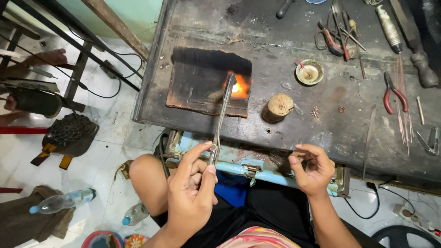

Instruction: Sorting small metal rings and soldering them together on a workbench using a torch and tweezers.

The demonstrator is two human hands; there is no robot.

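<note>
Big dark, scorched metal-topped workbench (pixel 285 124) fills the far half of the view, w/ a blackened rectangular soldering board (pixel 197 87) on its left part. On the board's right edge an orange flame (pixel 239 87) glows. A long thin grey metal torch pipe (pixel 223 115) runs from the near bench edge out to that flame, tip right at the fire, shaft slightly tilted.

Left hand (pixel 193 193) is near centre, over the lap; fingers closed around the pipe's near end, thumb and forefinger pinching it by a small ring-like fitting. Right hand (pixel 312 167) is to the right, near the bench's front edge, apart from the pipe; fingers curled in narrow, thumb meeting fingertips. Something thin may be pinched there, can't tell what.

Just right of the board stands a short pale wooden stump block (pixel 278 108). Farther right, a small round brass-coloured dish (pixel 309 72) holds pale residue and a thin red-handled stick leaning in it. Right side: red-handled pliers (pixel 394 94) beside a spread of thin copper-coloured wires (pixel 403 115); scissors and mixed hand tools (pixel 337 34) at far right.

Left on the white tiled floor (pixel 105 142): two clear plastic bottles w/ blue caps (pixel 64 201), near the knee.
</note>
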